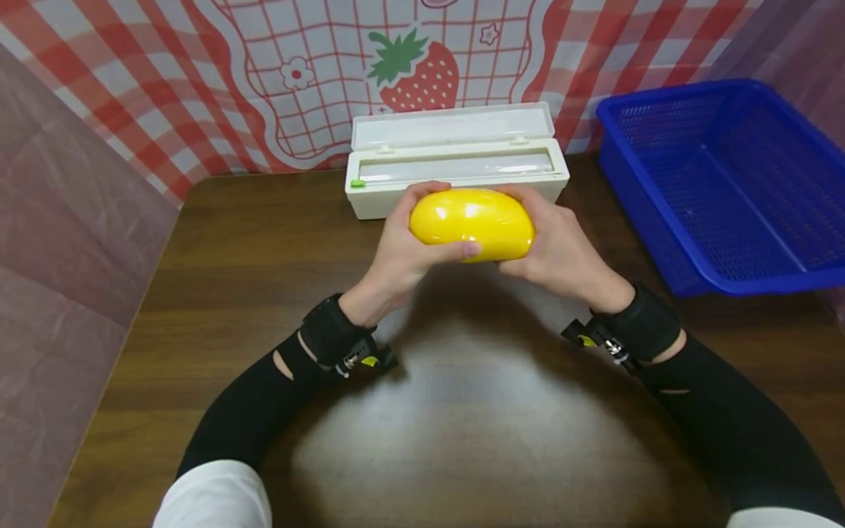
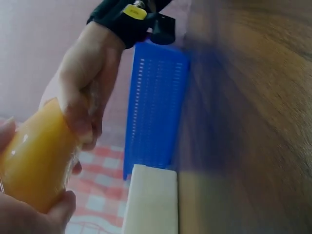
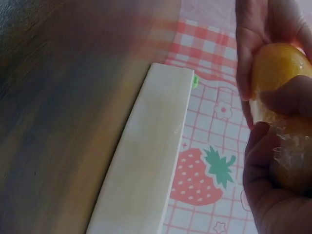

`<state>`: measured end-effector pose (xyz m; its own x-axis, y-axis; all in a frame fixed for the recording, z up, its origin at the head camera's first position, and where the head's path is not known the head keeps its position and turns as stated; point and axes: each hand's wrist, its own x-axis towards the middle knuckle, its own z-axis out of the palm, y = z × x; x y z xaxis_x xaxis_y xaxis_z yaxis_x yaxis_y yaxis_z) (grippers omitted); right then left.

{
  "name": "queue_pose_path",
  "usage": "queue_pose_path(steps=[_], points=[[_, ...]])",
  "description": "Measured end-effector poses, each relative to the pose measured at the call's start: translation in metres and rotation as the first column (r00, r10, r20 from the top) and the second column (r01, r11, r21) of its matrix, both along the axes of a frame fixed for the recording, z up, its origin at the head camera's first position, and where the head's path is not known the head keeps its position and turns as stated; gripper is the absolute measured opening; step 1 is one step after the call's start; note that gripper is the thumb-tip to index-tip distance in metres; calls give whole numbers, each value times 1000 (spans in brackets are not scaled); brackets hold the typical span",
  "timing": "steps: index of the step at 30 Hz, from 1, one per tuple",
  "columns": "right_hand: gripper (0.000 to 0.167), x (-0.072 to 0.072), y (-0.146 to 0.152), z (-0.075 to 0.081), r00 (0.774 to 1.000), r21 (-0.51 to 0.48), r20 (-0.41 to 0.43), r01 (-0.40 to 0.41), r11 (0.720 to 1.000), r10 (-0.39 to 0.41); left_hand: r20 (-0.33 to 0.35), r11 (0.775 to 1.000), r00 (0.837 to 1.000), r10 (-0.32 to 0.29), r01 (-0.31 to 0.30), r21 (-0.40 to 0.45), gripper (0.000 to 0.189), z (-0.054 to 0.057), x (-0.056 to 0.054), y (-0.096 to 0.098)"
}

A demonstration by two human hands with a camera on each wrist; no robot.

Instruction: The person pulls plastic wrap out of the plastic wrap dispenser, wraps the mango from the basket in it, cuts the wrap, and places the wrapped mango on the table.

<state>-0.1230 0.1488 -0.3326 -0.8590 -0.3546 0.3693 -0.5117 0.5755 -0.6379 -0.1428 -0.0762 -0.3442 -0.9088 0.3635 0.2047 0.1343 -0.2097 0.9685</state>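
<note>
A glossy yellow mango-shaped fruit is held above the table between both hands. My left hand grips its left end, the thumb lying across the near side. Around its right end curl the fingers of my right hand. Clear cling film clings, wrinkled, to the fruit in the right wrist view. Just behind the hands stands a white cling film dispenser, its lid raised and the film roll visible inside. The fruit's underside is hidden in the head view.
A blue plastic basket stands at the right, beside the dispenser. A green slider sits at the dispenser's left end. Behind hangs a red-checked strawberry cloth. The brown wooden table extends to the left and front.
</note>
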Motion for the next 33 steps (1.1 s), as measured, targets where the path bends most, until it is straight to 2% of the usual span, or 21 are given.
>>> queue_pose_path(steps=[4, 6, 8, 9, 11, 15, 18, 20, 22, 25, 28, 31, 33], points=[[86, -1, -1, -2, 999, 14, 32, -40, 999, 39, -44, 998, 998, -51, 49, -44, 68, -4, -1, -9], [87, -2, -1, -3, 997, 36, 48, -56, 998, 54, -112, 988, 990, -89, 74, -137, 73, -7, -3, -15], [87, -1, 0, -5, 996, 64, 64, -71, 995, 67, -191, 965, 973, -127, 76, -252, 78, -10, -3, -22], [87, -1, 1, -6, 995, 79, 67, -76, 994, 71, -242, 944, 961, -136, 52, -326, 80, -11, -3, -25], [88, 1, 1, -8, 994, 107, 74, -92, 990, 84, -329, 886, 932, -152, -19, -464, 83, -12, -2, -31], [89, 5, 2, -15, 989, 139, 76, -139, 980, 129, -424, 762, 884, -197, -134, -633, 86, -9, 5, -42], [92, 10, 2, -19, 984, 148, 82, -168, 975, 157, -451, 698, 855, -256, -159, -698, 86, -6, 11, -47], [93, 15, 3, -20, 981, 153, 98, -181, 972, 167, -464, 663, 834, -297, -169, -729, 85, -6, 16, -49], [92, 19, 4, -21, 979, 166, 116, -186, 968, 168, -464, 635, 821, -333, -168, -754, 83, -6, 21, -50], [85, 25, 5, -23, 975, 203, 148, -194, 960, 166, -453, 601, 809, -374, -161, -783, 78, -8, 27, -49], [78, 32, 5, -27, 973, 257, 165, -201, 945, 162, -431, 550, 804, -409, -159, -820, 75, -10, 33, -48], [75, 39, 5, -32, 971, 302, 176, -210, 930, 162, -398, 483, 803, -444, -159, -861, 76, -12, 37, -45], [74, 44, 6, -35, 972, 325, 179, -207, 923, 155, -367, 436, 808, -460, -155, -887, 77, -13, 40, -43]])
